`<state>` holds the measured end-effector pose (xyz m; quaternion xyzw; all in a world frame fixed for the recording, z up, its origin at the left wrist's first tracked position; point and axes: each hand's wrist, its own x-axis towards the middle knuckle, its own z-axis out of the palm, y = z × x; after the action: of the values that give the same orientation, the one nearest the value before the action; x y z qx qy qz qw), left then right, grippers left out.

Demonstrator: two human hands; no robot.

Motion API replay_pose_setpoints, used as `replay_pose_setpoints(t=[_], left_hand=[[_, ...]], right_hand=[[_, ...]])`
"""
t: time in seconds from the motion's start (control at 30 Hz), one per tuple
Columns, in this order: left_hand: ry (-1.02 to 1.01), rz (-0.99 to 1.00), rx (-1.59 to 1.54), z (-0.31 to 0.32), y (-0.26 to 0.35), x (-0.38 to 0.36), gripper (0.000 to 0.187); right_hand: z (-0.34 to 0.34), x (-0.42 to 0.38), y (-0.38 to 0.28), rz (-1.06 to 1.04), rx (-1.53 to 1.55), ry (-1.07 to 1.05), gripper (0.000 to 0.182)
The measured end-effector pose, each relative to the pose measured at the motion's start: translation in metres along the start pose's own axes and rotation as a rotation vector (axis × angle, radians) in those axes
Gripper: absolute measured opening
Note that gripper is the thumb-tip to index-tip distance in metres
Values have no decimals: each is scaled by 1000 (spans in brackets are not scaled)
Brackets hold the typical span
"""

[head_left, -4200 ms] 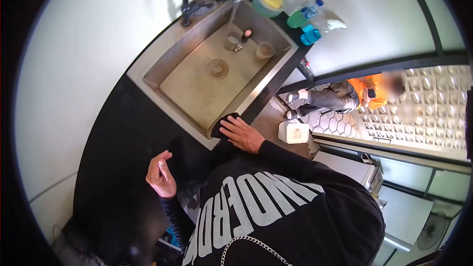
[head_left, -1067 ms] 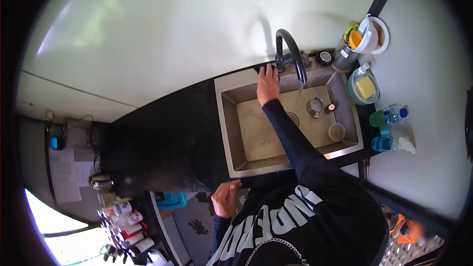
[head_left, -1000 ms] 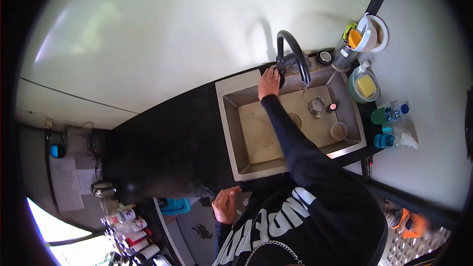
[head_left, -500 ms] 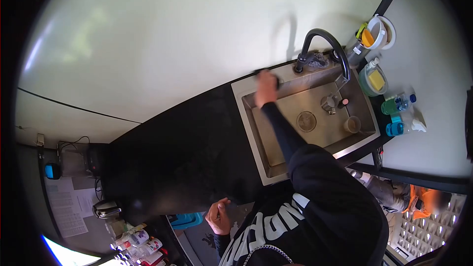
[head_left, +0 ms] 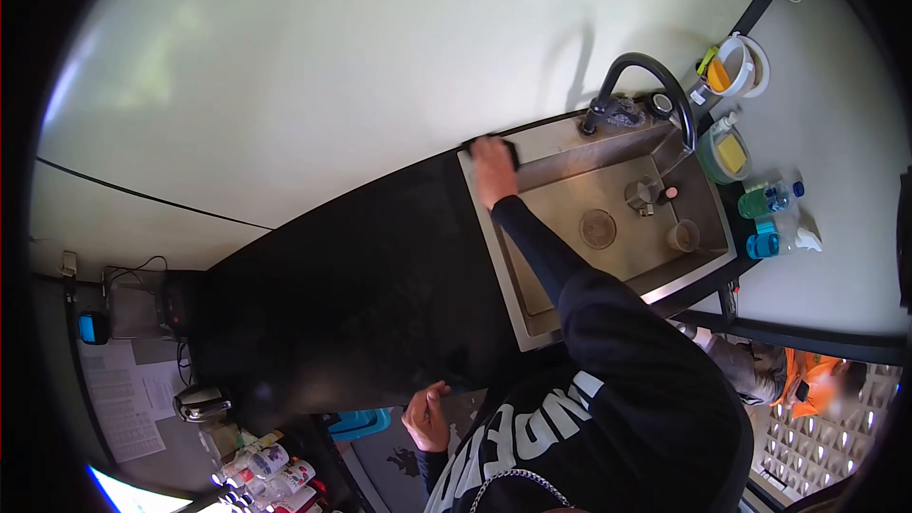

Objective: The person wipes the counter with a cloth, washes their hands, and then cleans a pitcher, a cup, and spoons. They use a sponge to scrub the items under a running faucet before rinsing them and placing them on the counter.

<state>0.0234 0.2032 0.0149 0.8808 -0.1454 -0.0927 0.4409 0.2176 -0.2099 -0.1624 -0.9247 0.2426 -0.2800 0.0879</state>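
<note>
My right hand (head_left: pixel 494 171) presses on a black cloth (head_left: pixel 512 153) at the back left corner of the sink's rim (head_left: pixel 514 309). Part of the cloth is hidden under the hand. Below the counter's front edge hangs my left hand (head_left: pixel 427 418), fingers loosely curled and nothing visible in them. Inside the metal sink lie a small metal pitcher (head_left: pixel 640 195) and a clear cup (head_left: pixel 682 236), to the right of the drain (head_left: pixel 598 228). The black faucet (head_left: pixel 655 65) arches over the sink's back right, with a thin stream of water under its spout.
Right of the sink stand a tub with a yellow sponge (head_left: pixel 731 154), a green bottle (head_left: pixel 759 200) and a spray bottle (head_left: pixel 763 245). The black counter (head_left: pixel 361 285) extends left. Several bottles (head_left: pixel 271 475) are at the lower left. A person in orange (head_left: pixel 809 382) is at the lower right.
My right hand has slid left along the sink's back rim with the black cloth. My left hand stays about where it was. The view has shifted slightly.
</note>
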Motion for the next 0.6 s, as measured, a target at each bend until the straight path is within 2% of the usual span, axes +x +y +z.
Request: replay_pose_setpoints(t=[0.03,0.1,0.13,0.17,0.23,0.3,0.33,0.37,0.43,0.53,0.6], left_hand=[[-1,-3,-5,3,3,6,31],[-81,140,-18,6,11,24,30],[-79,160,-15,6,15,30,29],[-66,148,-12,5,16,32,29],[10,126,-29,5,20,35,29],[14,65,-48,6,23,31,29],[-17,94,-53,9,23,32,29],[-45,120,-62,13,23,33,28],[-80,150,-49,16,27,35,28],[-136,204,-22,10,34,29,26],[-46,128,-5,4,31,27,24]], right_hand=[[-12,1,6,-3,-4,-2,44],[-46,10,27,-332,304,-247,41],[-76,24,37,-302,311,-322,41],[-61,24,62,-246,279,-188,40],[-63,20,52,-119,270,-123,41],[-53,10,17,-218,222,-51,39],[-25,10,5,-385,281,-117,41],[-19,21,-6,-388,282,-115,41],[-16,28,-24,-513,386,-241,44],[-26,15,-28,-496,318,-182,47],[-43,-27,-36,-468,305,-217,48]])
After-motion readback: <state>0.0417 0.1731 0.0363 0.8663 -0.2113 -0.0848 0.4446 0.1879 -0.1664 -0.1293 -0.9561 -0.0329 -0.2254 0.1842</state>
